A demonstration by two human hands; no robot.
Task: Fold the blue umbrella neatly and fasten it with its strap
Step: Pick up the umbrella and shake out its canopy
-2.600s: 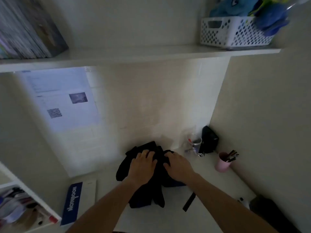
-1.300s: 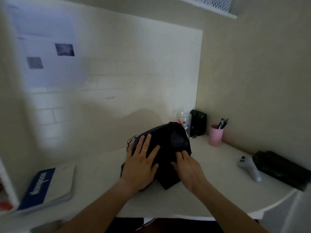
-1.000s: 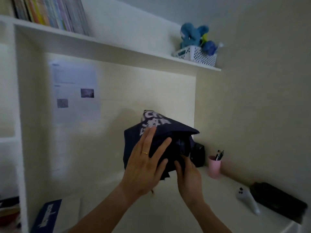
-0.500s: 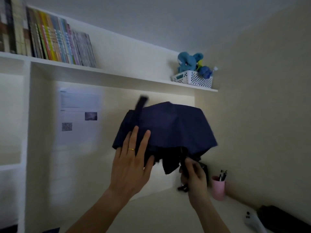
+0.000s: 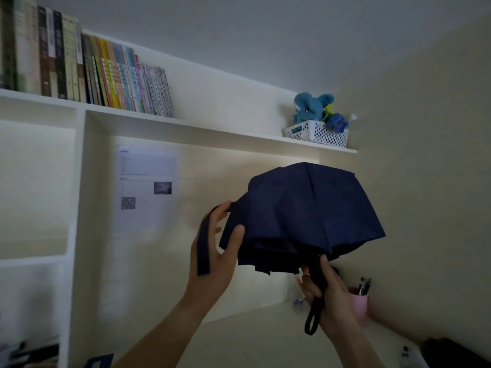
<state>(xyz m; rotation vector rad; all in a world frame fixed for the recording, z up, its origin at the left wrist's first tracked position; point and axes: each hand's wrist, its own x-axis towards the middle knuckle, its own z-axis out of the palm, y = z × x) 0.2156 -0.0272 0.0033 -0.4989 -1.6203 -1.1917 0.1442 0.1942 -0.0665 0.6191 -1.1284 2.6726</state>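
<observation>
The dark blue umbrella [image 5: 310, 211] is held up in the air above the desk, its canopy loose and half spread like a dome. My right hand [image 5: 328, 293] grips the black handle under the canopy, and a black wrist loop hangs below it. My left hand [image 5: 215, 251] is at the canopy's left edge with its fingers spread; the thumb presses the fabric edge. The umbrella's blue strap [image 5: 203, 248] hangs down across my left palm.
A white desk [image 5: 265, 338] lies below. On it at the right stand a pink pen cup [image 5: 358, 304], a white controller [image 5: 407, 354] and a black case [image 5: 451, 351]. A shelf above carries books [image 5: 106, 73] and a white basket [image 5: 317, 132] with blue plush toys.
The umbrella went from lying bundled on the desk to being held high. Its canopy has loosened out, my right hand took the handle, and the strap now hangs over my left hand.
</observation>
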